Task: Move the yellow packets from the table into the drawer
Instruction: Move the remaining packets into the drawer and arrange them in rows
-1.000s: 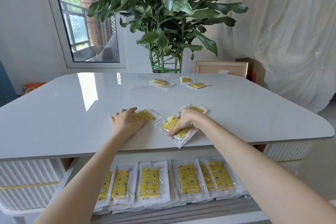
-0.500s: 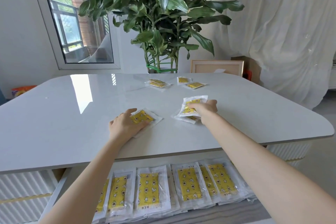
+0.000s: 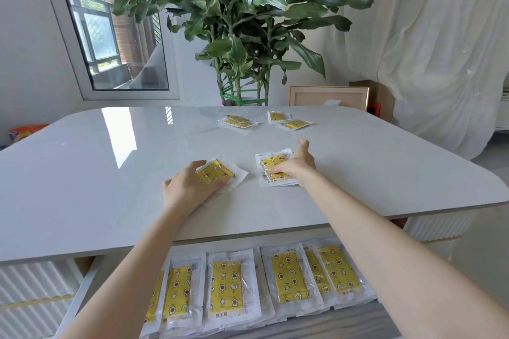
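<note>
My left hand (image 3: 190, 187) lies on a single yellow packet (image 3: 217, 172) near the middle of the grey table (image 3: 96, 179), with fingers and thumb curled round its near-left end. To its right, my right hand (image 3: 296, 165) rests with its fingers on a small stack of yellow packets (image 3: 271, 162) that lies flat on the table, thumb raised clear of it. Further back lie a pair of packets (image 3: 238, 121) and two single packets (image 3: 278, 116), (image 3: 296, 124). Below the table's front edge the open drawer (image 3: 85, 292) holds a row of several yellow packets (image 3: 225, 286).
A large potted plant (image 3: 242, 36) stands behind the table, with a wooden frame (image 3: 327, 96) and a white curtain (image 3: 440, 49) to its right. A window (image 3: 110, 36) is at the back left. White ribbed cabinet fronts (image 3: 33, 297) flank the drawer.
My right hand has brought the stack it held back down flat on the table, closer to the left packet. My left hand has curled round its packet.
</note>
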The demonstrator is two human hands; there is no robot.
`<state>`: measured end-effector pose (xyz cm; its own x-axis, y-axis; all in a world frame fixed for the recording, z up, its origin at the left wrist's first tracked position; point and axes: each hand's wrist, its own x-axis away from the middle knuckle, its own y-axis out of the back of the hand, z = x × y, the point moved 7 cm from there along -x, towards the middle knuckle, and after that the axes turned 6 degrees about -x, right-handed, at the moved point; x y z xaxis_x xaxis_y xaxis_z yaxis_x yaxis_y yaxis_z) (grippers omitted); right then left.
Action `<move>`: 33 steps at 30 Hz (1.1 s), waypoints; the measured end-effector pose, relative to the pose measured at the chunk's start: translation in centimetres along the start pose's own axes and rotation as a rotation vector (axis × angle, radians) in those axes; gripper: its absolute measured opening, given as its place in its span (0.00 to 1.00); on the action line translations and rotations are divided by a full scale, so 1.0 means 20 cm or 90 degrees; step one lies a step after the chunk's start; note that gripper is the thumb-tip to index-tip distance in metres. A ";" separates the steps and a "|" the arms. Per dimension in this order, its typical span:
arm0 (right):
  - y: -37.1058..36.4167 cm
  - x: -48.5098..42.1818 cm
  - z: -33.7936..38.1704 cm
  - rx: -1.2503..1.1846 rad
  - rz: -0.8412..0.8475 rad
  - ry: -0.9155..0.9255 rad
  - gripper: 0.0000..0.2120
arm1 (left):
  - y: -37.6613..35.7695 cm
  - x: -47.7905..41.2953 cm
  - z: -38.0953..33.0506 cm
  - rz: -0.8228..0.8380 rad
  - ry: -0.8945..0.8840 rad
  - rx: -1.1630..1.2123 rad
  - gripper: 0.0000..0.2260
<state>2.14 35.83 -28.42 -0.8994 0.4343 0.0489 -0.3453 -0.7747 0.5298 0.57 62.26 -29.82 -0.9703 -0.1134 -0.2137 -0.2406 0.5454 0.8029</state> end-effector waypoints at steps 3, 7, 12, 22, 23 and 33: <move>-0.01 0.03 0.01 -0.046 0.022 0.007 0.46 | 0.02 0.02 -0.01 0.004 0.012 0.030 0.25; -0.02 0.06 0.01 -0.068 0.039 0.002 0.35 | 0.02 0.02 0.01 0.013 0.045 0.107 0.24; -0.04 0.12 -0.01 -0.085 0.092 0.007 0.23 | 0.04 0.07 0.01 0.026 0.048 0.234 0.20; 0.11 0.46 -0.05 -0.143 0.247 0.115 0.28 | 0.14 0.39 -0.11 0.117 0.069 0.467 0.12; 0.13 0.51 -0.06 -0.137 0.264 0.121 0.24 | 0.14 0.43 -0.13 0.132 0.075 0.477 0.12; 0.29 0.80 -0.43 -0.013 0.403 0.029 0.18 | -0.02 0.82 -0.17 0.409 0.059 0.320 0.14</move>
<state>-16.55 34.38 -31.95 -0.9415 -0.1302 0.3108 0.2523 -0.8836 0.3943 -15.34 57.44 -31.76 -0.9186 0.2908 0.2675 0.3808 0.8321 0.4031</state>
